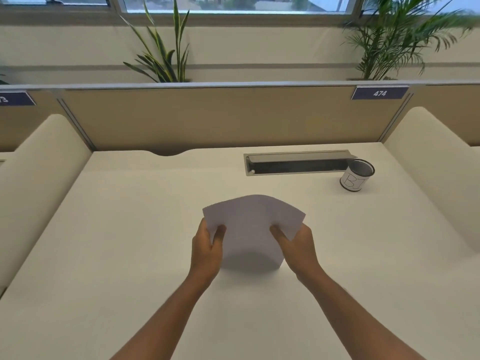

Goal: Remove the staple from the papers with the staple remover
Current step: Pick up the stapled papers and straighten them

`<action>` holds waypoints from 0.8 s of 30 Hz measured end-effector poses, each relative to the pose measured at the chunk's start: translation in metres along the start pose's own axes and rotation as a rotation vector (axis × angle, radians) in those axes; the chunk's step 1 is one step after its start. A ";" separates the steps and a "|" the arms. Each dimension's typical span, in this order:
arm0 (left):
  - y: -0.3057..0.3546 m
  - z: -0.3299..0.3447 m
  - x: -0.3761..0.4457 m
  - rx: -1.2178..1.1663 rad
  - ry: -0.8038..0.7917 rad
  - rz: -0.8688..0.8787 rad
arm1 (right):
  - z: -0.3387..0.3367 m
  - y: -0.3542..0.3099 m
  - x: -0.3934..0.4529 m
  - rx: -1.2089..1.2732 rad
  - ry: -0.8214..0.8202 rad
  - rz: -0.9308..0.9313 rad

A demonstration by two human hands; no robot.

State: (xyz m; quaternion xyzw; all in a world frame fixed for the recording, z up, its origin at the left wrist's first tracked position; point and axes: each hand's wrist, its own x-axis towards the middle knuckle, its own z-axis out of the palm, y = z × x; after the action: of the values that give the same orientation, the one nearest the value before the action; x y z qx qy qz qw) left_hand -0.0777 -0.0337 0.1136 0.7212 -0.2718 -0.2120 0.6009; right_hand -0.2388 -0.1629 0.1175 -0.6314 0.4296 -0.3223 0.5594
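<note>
While both forearms reach forward over the pale surface [104, 255], the person holds the papers [252, 224] above its middle, the sheets bowed upward so that their far edge arches. At left, a blue label [13, 99] sits on the tan partition [220, 118], and a spiky-leaved plant [166, 55] rises behind it. The left hand [207, 250] takes the near-left edge of the papers: its grip pinches the sheets, thumb on the upper face, the remaining fingers hidden beneath. The papers cast a soft shadow on the surface just below their near edge. No staple can be made out on them at this sharpness. The right hand [298, 248] mirrors the left on the near-right edge, its grip likewise pinching the sheets with the thumb on top and the fingers behind. Farther back and to the right, a recessed cable tray [296, 163] with a raised metal flap is set into the surface. Just beside its right end stands a mesh cup [357, 175] wrapped in a white band bearing hand-drawn letters. Above it the partition carries a blue label reading 474 [379, 93], with a feathery palm [394, 37] behind.
</note>
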 end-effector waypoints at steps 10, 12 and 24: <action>0.027 -0.020 0.043 0.588 -0.082 0.408 | -0.020 -0.046 0.026 -0.478 0.144 -0.625; 0.031 -0.014 0.045 0.692 -0.137 0.485 | -0.015 -0.054 0.031 -0.636 -0.025 -0.664; -0.011 -0.051 0.024 0.341 0.387 0.185 | -0.032 -0.003 0.020 0.034 -0.113 0.004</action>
State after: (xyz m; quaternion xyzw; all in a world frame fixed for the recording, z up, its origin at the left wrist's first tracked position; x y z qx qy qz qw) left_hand -0.0255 -0.0096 0.1128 0.8111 -0.2486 0.0342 0.5283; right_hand -0.2576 -0.1948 0.1247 -0.6379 0.3933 -0.2923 0.5941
